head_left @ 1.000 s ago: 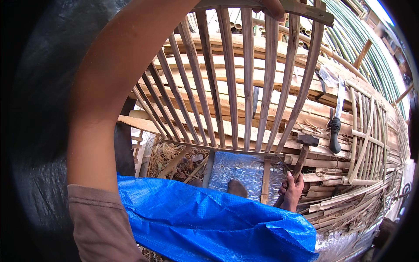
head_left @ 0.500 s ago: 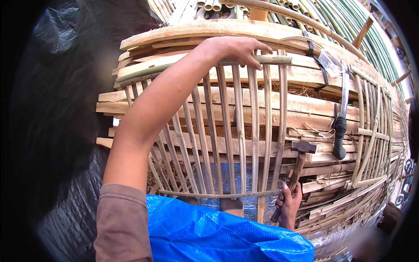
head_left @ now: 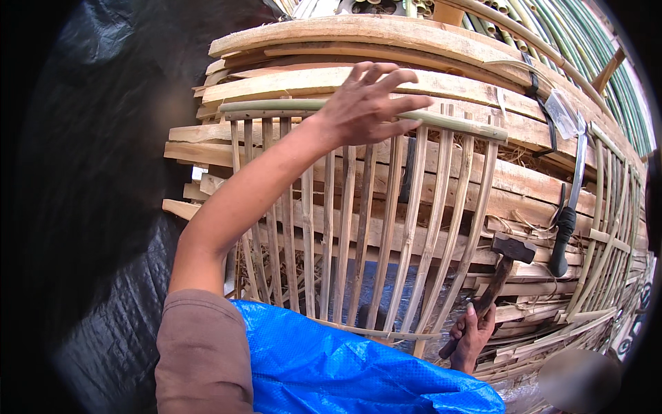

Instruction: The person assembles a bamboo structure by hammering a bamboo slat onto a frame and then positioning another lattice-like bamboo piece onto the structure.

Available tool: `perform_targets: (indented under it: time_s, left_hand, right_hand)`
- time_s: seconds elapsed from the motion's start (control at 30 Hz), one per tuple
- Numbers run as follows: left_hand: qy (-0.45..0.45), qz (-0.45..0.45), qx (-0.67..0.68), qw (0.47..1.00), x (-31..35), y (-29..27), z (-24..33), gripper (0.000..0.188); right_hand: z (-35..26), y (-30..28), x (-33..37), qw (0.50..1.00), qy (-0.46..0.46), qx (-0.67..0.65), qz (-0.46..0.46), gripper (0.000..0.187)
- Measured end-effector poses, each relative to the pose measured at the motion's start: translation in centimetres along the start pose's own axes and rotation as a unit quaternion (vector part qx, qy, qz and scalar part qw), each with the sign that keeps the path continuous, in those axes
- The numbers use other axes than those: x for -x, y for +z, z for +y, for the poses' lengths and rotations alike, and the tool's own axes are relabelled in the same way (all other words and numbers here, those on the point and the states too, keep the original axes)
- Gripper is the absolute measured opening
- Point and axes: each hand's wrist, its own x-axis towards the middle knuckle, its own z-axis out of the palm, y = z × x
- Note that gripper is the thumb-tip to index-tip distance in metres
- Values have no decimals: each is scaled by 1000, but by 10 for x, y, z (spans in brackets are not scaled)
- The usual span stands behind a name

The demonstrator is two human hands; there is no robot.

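Gripping a hammer [head_left: 514, 247] in the right hand [head_left: 472, 338], holding the left hand [head_left: 362, 107] with fingers apart at the top rail [head_left: 469, 125] of a slatted rack [head_left: 348, 179], perhaps touching.
Set before stacked planks [head_left: 331, 29], partly behind a blue sheet [head_left: 345, 372], with a knife [head_left: 567, 219] farther right; could tip if left unsteadied at the top, or crack if hit hard.

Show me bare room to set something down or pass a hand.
A light plank lies bare between the slatted frame and long knife. Left of the plank ends, black sheeting looks bare; its firmness is unclear. Reaching between slats looks possible, if tight. Crowded: right side, around the hammer, right hand and second lattice.
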Motion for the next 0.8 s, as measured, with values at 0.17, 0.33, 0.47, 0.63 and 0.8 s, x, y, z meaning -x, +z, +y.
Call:
perform_targets:
  time_s: [0.17, 0.33, 0.47, 0.63, 0.8]
  left_hand:
    - [-176, -40, -98, 979, 97, -67, -48, 53]
    - [-554, 140, 148, 807, 229, -71, -111, 53]
    - [-728, 113, 282, 614, 221, -79, -105, 60]
    - [-743, 33, 350, 569, 200, -84, -99, 60]
    - [-708, 120, 422, 553, 203, -78, -91, 39]
  right_hand:
    - [0, 2, -4, 1000, -10, 10, 5, 27]
    - [2, 7, -3, 999, -10, 29, -24, 22]
    - [4, 7, -5, 999, -13, 28, -32, 21]
    - [0, 11, 2, 999, -1, 25, -33, 26]
    - [0, 11, 5, 999, -8, 29, -31, 25]
